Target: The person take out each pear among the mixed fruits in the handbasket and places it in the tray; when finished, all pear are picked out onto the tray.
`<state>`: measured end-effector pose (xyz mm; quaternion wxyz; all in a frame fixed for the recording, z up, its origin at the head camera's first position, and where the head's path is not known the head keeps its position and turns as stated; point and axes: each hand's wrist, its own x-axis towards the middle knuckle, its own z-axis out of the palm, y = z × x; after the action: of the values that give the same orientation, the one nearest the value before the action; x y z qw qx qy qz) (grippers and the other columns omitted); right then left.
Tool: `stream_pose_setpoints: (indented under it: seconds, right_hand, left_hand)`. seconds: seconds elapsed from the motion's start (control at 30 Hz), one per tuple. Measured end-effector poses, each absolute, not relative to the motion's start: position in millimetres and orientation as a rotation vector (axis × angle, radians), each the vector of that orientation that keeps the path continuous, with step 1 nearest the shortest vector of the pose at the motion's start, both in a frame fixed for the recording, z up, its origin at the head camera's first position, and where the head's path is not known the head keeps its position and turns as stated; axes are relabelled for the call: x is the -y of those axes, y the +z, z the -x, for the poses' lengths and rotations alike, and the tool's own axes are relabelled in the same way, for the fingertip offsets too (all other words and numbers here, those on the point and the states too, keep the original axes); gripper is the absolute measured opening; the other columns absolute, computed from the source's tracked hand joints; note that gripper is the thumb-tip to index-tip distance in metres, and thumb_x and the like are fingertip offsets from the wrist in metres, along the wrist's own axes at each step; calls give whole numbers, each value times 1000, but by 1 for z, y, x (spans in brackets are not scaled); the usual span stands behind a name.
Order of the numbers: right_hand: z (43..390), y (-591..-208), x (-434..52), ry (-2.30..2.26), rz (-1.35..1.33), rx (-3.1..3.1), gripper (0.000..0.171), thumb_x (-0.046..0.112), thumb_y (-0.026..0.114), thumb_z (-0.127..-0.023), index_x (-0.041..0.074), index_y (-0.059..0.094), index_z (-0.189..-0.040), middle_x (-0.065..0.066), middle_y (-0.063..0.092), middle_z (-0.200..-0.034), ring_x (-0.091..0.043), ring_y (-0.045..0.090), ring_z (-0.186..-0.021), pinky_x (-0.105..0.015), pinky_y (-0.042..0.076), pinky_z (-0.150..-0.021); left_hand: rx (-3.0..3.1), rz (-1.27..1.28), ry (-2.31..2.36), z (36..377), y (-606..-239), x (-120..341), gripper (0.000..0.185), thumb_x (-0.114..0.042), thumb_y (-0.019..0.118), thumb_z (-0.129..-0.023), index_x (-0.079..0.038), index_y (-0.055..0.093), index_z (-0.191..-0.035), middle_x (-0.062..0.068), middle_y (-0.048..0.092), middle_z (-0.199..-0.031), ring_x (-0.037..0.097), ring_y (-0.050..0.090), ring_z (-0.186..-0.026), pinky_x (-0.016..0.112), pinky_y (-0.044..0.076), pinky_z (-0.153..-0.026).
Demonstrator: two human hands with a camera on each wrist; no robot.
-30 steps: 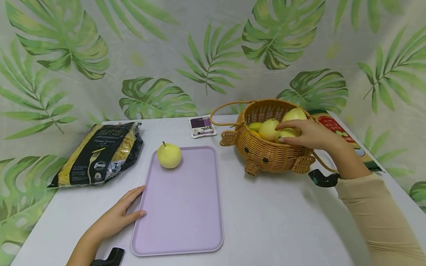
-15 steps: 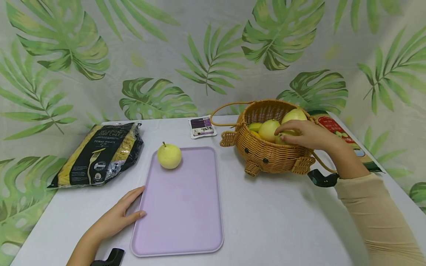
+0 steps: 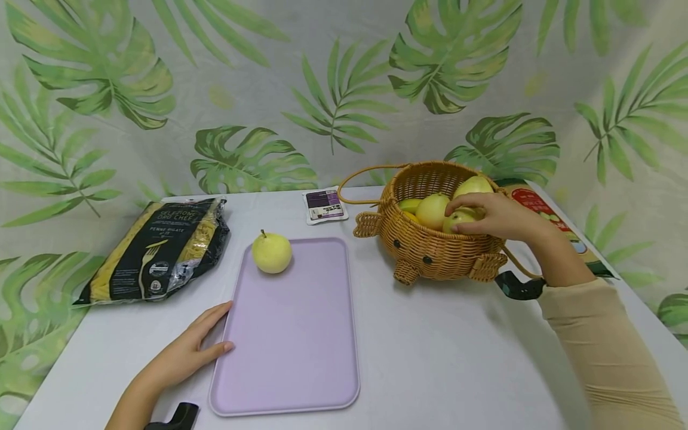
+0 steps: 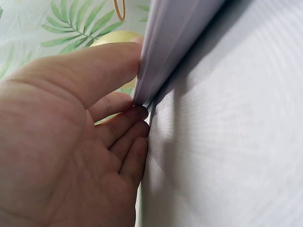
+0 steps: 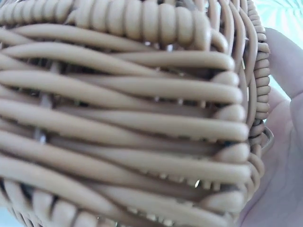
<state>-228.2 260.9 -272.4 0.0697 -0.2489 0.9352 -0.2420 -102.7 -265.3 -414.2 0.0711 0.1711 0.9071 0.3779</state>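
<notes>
In the head view, my left hand (image 3: 185,349) touches the left edge of a lilac tray (image 3: 292,334), fingers extended. The left wrist view shows thumb and fingertips against the tray's rim (image 4: 158,52). One yellow-green pear (image 3: 272,252) sits on the tray's far left corner. To the right, my right hand (image 3: 497,216) reaches over the rim of a wicker basket (image 3: 443,257) with an animal face. Its thumb and fingers grip a pear (image 3: 457,219) inside, partly hidden by the hand. In the right wrist view, wickerwork (image 5: 118,109) fills most of the picture and hides the fingertips.
More pears (image 3: 432,211) and a yellow fruit share the basket, whose handle (image 3: 357,179) loops out leftward. A penne bag (image 3: 158,248) lies at the left. A small purple-and-white packet (image 3: 325,206) lies at the back, and a green-red bag (image 3: 543,206) behind the basket.
The right hand's thumb and fingers have shifted slightly around the pear in the basket. The left hand keeps its place at the tray, and the pear on the tray has not moved.
</notes>
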Motion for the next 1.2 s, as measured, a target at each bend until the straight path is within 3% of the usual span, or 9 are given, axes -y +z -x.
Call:
stream_pose_setpoints:
  seconds: [0.57,0.87,1.03,1.2]
  right_hand:
    - [230,-279,-263,-900,716,-2861,38,36,62,-71,18,54,-103,5,50,-102,-12,40,-98,-35,36,-74]
    - [227,-276,-260,-1050,648,-2922,37,34,63,-71,19,55,-104,2,46,-107,-16,39,-97,-35,38,-69]
    - [221,-270,-254,-1220,684,-2952,34,26,63,-72,17,55,-103,3,47,-107,-14,46,-91,-26,45,-63]
    - [214,-262,-244,-1457,771,-2937,33,12,64,-72,10,55,-104,-3,50,-108,-11,44,-93,-21,42,-67]
  left_hand:
    - [-2742,-540,1108,103,-415,266,66,-34,57,-76,-19,23,-131,3,24,-131,27,17,-119,42,18,-94]
    - [-2735,-488,1127,103,-415,265,68,-35,59,-74,-20,24,-131,-1,24,-130,23,17,-120,47,18,-92]
    - [-2733,-491,1125,103,-415,265,68,-35,59,-74,-19,24,-131,-1,23,-130,23,16,-120,47,18,-93]
    - [-2724,-492,1141,103,-415,265,68,-34,59,-75,-19,24,-131,1,23,-131,25,16,-120,50,17,-93]
